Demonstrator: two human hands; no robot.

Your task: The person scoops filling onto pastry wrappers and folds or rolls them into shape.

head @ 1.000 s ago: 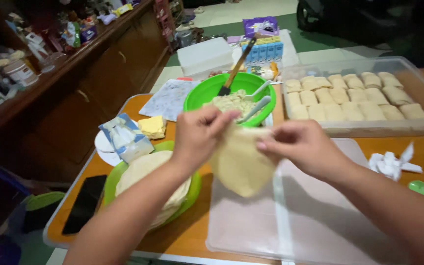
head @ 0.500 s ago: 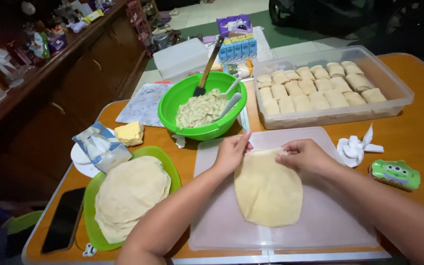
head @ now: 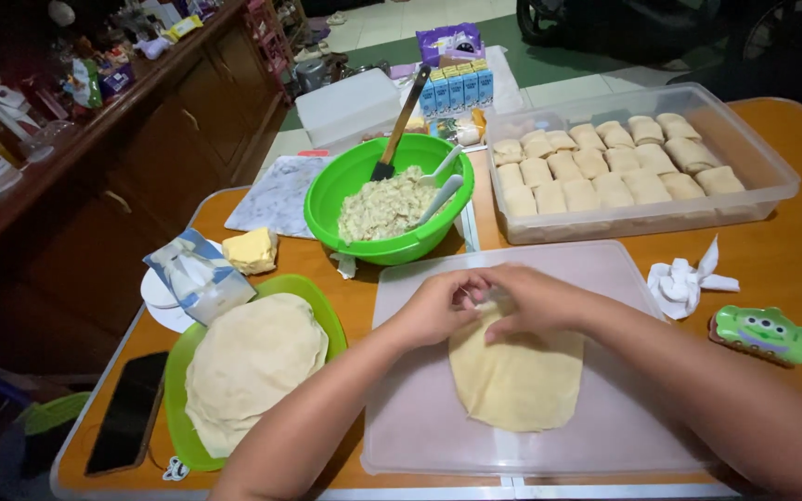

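A thin pale dough wrapper (head: 520, 380) lies flat on a translucent plastic board (head: 420, 417). My left hand (head: 438, 308) and my right hand (head: 536, 299) meet at the wrapper's far edge, fingers curled and pinching that edge. A green plate (head: 178, 371) to the left carries a stack of more wrappers (head: 248, 366). Behind the board stands a green bowl (head: 336, 190) of pale minced filling (head: 382, 206) with a brush and two plastic spoons in it.
A clear plastic container (head: 754, 186) with several folded rolls stands at the back right. A crumpled tissue (head: 684, 278) and a green toy-shaped case (head: 761, 334) lie right of the board. A butter block (head: 251, 250), a wrapper packet (head: 199, 276) and a black phone (head: 130, 413) sit left.
The wrapper was held up in the air, then laid flat on the board. Both hands have since come together at its far edge.
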